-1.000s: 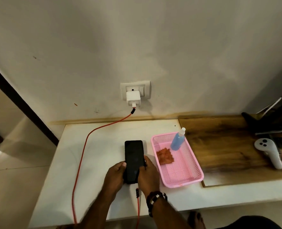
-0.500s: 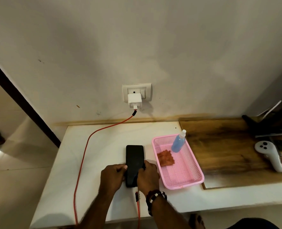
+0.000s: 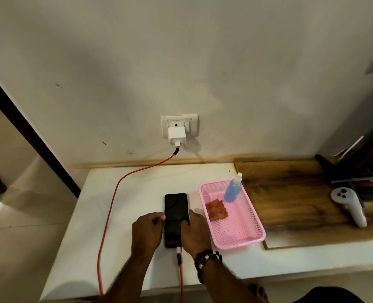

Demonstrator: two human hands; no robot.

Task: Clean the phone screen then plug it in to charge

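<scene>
Bare forearms, dark beaded bracelet point(image 3: 205, 262) with silver bead on right wrist

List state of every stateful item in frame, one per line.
Black smartphone: flat on the white table, screen dark, red cable plugged in.
Red charging cable: connected at both ends.
White wall charger: seated in the socket.
Blue spray bottle: capped, leaning in the pink mesh basket.
Orange cloth: crumpled in basket.
Left hand: steadying phone edge.
Right hand: fingers on phone.
</scene>
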